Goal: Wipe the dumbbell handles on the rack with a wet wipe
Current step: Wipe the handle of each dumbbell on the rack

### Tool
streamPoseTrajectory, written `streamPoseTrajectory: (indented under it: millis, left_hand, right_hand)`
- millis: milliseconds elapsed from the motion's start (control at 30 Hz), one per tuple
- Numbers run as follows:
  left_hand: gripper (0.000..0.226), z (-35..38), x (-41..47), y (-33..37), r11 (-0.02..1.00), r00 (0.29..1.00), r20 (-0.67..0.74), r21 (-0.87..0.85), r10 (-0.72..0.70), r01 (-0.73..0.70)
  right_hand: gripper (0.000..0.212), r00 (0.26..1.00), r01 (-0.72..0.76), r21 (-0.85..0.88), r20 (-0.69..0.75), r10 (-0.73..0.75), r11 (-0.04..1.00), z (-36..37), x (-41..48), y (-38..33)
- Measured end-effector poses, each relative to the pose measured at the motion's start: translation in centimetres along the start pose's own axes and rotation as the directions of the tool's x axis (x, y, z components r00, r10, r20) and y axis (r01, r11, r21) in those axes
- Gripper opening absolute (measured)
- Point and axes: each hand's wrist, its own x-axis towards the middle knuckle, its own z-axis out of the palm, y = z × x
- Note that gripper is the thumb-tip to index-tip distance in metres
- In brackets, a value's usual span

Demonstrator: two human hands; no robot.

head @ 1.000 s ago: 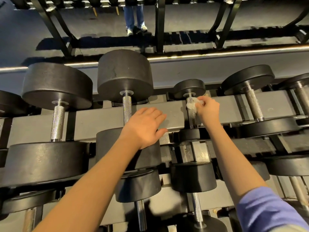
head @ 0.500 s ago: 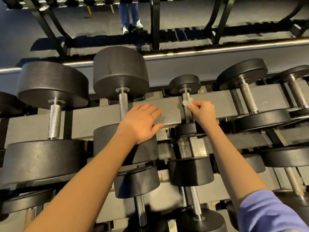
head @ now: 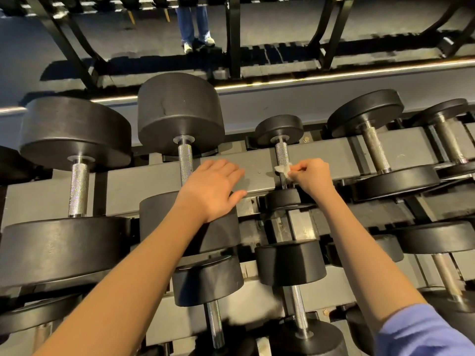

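- Head view: the right hand [head: 312,177], pinching a crumpled white wet wipe [head: 282,169], has slid down the knurled steel handle [head: 281,152] of the small black dumbbell [head: 280,129], from its far end toward the front edge of the grey steel rack rail [head: 144,183].
- The left hand [head: 213,187] stays flat on that rail, fingers relaxed; this handle looks nearly wiped.

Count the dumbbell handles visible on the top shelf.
5: far-left handle; second handle, behind the left hand; small handle, touched by the wet wipe in the right hand; fourth handle and fifth handle further right. Others may hide beyond the edges.
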Motion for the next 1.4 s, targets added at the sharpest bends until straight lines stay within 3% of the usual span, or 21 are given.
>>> streamPoseTrajectory:
  millis: [167, 267, 400, 533, 733, 900, 1033, 1233, 1400]
  left_hand:
    - [0.058, 0.0, 0.0, -0.1, 1.0, 1.0, 0.005, 0.0, -0.004, 0.004]
    - [0.057, 0.1, 0.0, -0.1, 1.0, 1.0, -0.001, 0.0, 0.0, 0.0]
    - [0.057, 0.2, 0.0, -0.1, 1.0, 1.0, -0.014, -0.005, 0.007, -0.007]
    - [0.057, 0.1, 0.0, -0.1, 1.0, 1.0, 0.004, -0.011, 0.006, -0.006]
    - [0.064, 0.1, -0.1, -0.2, 1.0, 1.0, 0.0, -0.002, -0.007, 0.007]
    - [0.08, 0.2, 0.0, -0.2, 1.0, 1.0, -0.013, 0.004, -0.006, 0.006]
    - [0.079, 0.2, 0.0, -0.2, 1.0, 1.0, -0.027, -0.005, -0.01, 0.01]
    - [0.08, 0.1, -0.1, -0.1, 1.0, 1.0, -0.022, -0.028, -0.012, 0.012]
    - [0.078, 0.1, 0.0, -0.1, 0.999, 0.999, -0.029, -0.037, -0.016, 0.015]
  right_hand:
    - [0.018, 0.98, 0.051, 0.169, -0.198, -0.017, 0.984, 0.6, 1.9, -1.7]
    - [0.02, 0.976, 0.043, 0.21, -0.22, 0.004, 0.977, 1.5, 2.9, -2.5]
    - [0.019, 0.99, -0.015, 0.093, -0.135, 0.028, 0.996, 0.8, 2.4, -1.7]
    - [0.012, 0.997, -0.016, -0.113, 0.072, 0.025, 0.993, -0.6, 1.1, -1.1]
    - [0.024, 0.973, 0.147, 0.003, -0.179, -0.144, 0.989, 1.0, 3.1, -4.2]
    - [0.019, 0.98, 0.124, -0.211, -0.127, -0.153, 0.97, 2.8, 3.7, -4.0]
    - [0.024, 0.997, -0.01, -0.344, -0.07, -0.015, 0.939, 2.2, 2.3, -2.5]
    - [0.026, 0.963, 0.202, -0.159, -0.151, -0.225, 0.967, 2.2, 3.7, -3.6]
    - [0.023, 0.989, 0.072, -0.284, -0.103, -0.106, 0.956, 2.8, 2.3, -2.8]
